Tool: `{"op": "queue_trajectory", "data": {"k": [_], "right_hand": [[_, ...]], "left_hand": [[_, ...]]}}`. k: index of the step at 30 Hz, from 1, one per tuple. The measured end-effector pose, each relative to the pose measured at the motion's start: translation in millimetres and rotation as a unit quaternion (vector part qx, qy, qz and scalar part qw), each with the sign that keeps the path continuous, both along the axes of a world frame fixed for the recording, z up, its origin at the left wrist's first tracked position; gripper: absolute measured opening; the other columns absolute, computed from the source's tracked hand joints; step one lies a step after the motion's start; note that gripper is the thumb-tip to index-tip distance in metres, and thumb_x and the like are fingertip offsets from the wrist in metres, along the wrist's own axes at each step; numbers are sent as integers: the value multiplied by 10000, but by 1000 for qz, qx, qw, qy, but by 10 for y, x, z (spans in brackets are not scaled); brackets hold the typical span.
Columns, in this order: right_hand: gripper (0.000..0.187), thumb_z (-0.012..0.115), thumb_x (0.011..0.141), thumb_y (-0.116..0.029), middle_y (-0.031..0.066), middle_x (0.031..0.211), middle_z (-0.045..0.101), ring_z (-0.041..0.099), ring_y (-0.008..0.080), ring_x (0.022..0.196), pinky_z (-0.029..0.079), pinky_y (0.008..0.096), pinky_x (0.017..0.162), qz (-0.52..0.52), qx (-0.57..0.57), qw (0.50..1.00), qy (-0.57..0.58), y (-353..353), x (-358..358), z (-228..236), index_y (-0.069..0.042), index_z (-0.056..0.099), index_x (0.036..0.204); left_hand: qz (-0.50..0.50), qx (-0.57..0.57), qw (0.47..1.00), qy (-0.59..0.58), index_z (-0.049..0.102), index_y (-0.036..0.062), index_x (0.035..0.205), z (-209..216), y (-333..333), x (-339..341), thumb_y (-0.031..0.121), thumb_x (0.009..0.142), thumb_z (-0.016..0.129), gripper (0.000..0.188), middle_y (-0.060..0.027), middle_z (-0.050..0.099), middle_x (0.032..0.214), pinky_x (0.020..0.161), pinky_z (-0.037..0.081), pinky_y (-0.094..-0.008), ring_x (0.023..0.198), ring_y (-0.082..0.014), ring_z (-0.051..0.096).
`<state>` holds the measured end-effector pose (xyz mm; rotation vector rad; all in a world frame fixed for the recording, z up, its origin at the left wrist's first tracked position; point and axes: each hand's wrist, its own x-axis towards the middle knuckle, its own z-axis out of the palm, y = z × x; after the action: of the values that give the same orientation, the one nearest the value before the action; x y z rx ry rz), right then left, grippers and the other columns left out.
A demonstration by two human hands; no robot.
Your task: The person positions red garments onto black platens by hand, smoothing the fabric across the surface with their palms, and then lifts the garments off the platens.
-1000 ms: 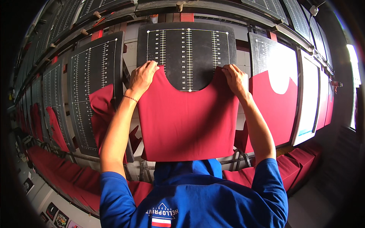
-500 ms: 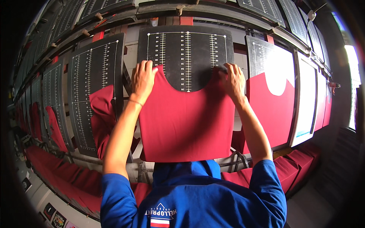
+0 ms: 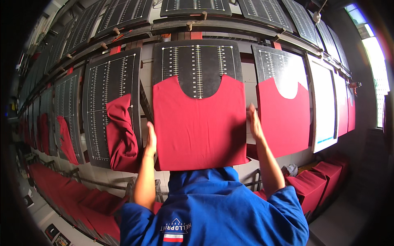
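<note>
A dark red fabric piece (image 3: 197,135) with a curved neckline lies over the lower part of a black board (image 3: 186,74) marked with white scales. Its two shoulder ends reach up the board, and a few faint wrinkles run down its middle. My left hand (image 3: 151,139) is upright along the fabric's left edge, fingers straight and together, holding nothing. Beyond the right edge, my right hand (image 3: 255,123) is held edge-on with its fingers stretched out, also without anything in it. Whether either palm touches the board's side, I cannot tell.
On the board to the left, a red fabric piece (image 3: 122,135) lies crumpled. The right-hand board carries a flat red piece (image 3: 284,119), with a white framed panel (image 3: 322,106) beyond it. A metal rail (image 3: 221,25) with wooden pegs crosses behind. Red fabric stacks (image 3: 305,186) stand low down.
Both hands have let go of the fabric's shoulder ends and moved down to its sides. The shoulder ends now lie flat on the board. The view has shifted slightly.
</note>
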<state>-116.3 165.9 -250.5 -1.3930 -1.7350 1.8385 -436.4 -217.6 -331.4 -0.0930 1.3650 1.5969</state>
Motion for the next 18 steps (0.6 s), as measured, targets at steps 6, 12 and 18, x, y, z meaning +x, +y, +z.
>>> {"op": "queue_trajectory", "data": {"k": [6, 12, 18], "right_hand": [[613, 495, 1045, -452, 119, 1421, 584, 605, 244, 1244, 507, 406, 1021, -131, -344, 925, 98, -1035, 1245, -578, -67, 425, 1516], [480, 494, 1060, -391, 136, 1293, 653, 655, 256, 1128, 505, 396, 978, -127, -165, 978, -2, -897, 1365, -639, -9, 557, 1344], [529, 636, 947, -356, 202, 1391, 551, 497, 399, 1316, 380, 506, 1119, 204, 450, 861, -123, -1162, 62, 579, -28, 549, 1353]], "left_hand": [[125, -205, 970, 35, 708, 49, 1092, -95, -598, 649, 604, 1016, 493, 601, -29, 699, 943, 744, 544, -318, 823, -162, 664], [116, -145, 982, -31, 637, 87, 1219, -113, -558, 678, 531, 1048, 484, 500, -30, 683, 1059, 829, 543, -310, 919, -178, 665], [106, -167, 976, -96, 593, 92, 1305, 602, -366, 704, 522, 1070, 413, 522, -47, 670, 1154, 887, 545, -349, 1036, -201, 652]]}}
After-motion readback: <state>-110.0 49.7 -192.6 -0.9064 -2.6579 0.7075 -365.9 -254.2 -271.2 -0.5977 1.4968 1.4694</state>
